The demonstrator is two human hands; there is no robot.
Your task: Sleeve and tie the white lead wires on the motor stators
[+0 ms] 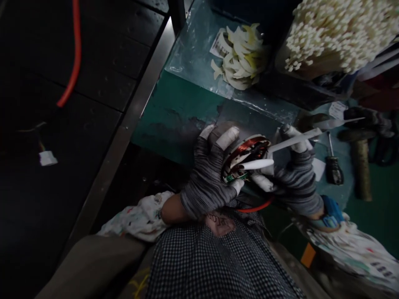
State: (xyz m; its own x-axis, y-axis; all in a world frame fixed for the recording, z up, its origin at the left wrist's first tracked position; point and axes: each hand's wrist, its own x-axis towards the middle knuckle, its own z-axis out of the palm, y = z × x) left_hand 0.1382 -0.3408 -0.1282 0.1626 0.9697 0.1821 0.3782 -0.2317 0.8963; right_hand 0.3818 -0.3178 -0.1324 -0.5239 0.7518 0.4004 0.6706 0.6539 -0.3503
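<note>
A: Fingers?
B: Gloved left hand [205, 176], fingers [222, 139] wrapped round the copper-wound stator [246, 155], which sits between both hands above the bench. Right hand [296, 182], fingertips [289, 132] pinching a white strip [294, 140].
A: Containers?
B: Dark holder [299, 74] packed with white sticks [336, 35].
A: Surface?
B: Green bench [174, 118], plastic sheet [193, 47] under cream insulation scraps [241, 58], screwdriver [333, 170], mallet [360, 162].

Dim, shadowy light over a black floor [56, 79], with a red cable [73, 50] trailing across it and a small white plug [48, 158] lying nearby (faint pale specks just visible on the black). Alongside, a steel-edged bench [137, 104] with a chipped green top [174, 108], partly under a clear plastic sheet [193, 54].
</note>
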